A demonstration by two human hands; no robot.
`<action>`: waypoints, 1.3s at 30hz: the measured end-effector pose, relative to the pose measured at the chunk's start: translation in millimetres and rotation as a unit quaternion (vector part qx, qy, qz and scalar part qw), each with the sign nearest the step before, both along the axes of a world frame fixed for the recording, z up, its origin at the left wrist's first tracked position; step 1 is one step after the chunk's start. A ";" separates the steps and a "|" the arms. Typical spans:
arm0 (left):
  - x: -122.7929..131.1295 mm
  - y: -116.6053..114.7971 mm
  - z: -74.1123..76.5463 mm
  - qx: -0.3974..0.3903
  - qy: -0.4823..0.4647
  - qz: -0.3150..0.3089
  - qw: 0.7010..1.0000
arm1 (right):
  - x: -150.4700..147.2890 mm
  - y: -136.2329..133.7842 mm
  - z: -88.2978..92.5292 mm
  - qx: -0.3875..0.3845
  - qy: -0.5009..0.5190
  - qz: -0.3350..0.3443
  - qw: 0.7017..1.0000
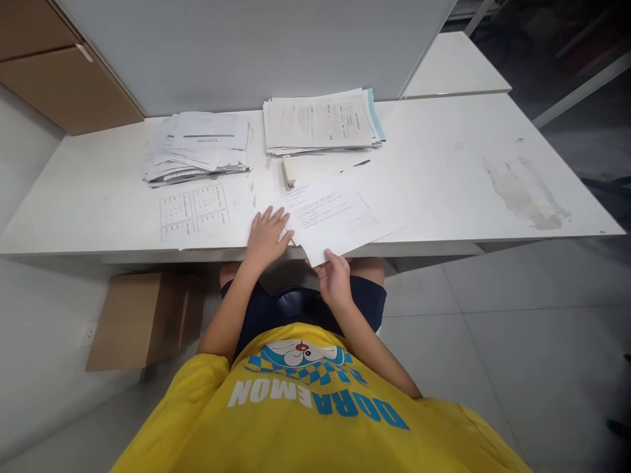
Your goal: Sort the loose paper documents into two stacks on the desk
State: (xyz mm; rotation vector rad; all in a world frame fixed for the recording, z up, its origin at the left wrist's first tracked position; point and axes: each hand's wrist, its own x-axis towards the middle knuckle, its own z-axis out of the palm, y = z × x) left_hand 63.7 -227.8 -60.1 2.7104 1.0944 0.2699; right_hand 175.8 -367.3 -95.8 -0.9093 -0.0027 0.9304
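Note:
My left hand (267, 238) lies flat at the front edge of the white desk, fingers spread, its fingertips by the left side of a printed sheet of paper (320, 213). The near corner of that paper sticks out past the desk edge, and my right hand (334, 277) pinches it with the thumb on top. More paper seems to lie under or beside this sheet on the right; I cannot tell how many sheets. Just beyond the paper stands a cream stapler (288, 172). A dark pen (362, 163) lies to its right.
Two paper stacks, a messy one (202, 148) and a neater one (320, 123), lie against the grey partition (261, 52). A sheet with printed grids (194, 210) is left of my left hand. A stain (525, 194) marks the desk's right. A cardboard box (128, 315) stands below.

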 end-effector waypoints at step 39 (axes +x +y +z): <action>9.7 -2.7 2.7 -0.007 -0.014 -0.086 0.996 | -29.7 0.4 9.6 -0.034 0.045 -0.014 0.998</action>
